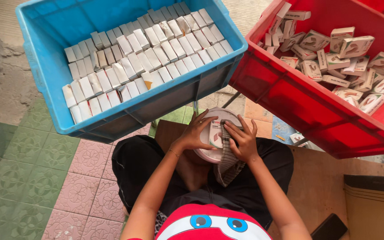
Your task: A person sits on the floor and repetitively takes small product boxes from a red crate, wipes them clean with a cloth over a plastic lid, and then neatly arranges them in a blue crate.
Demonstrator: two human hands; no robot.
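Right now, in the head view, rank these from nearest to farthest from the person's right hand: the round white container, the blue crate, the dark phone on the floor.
1. Round white container: under the right hand, touching it.
2. Blue crate: up and to the left, above the lap.
3. Dark phone: lower right, on the brown floor; only slightly farther than the crate.

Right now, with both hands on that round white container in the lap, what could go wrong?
1. The left hand and right hand hold the round white container over the lap, not on a surface; it could slip and fall to the tiled floor.
2. The striped cloth hangs loose under the right hand and might slide off.
3. The blue crate of neatly rowed small boxes sits close above the hands; raising them could bump it.
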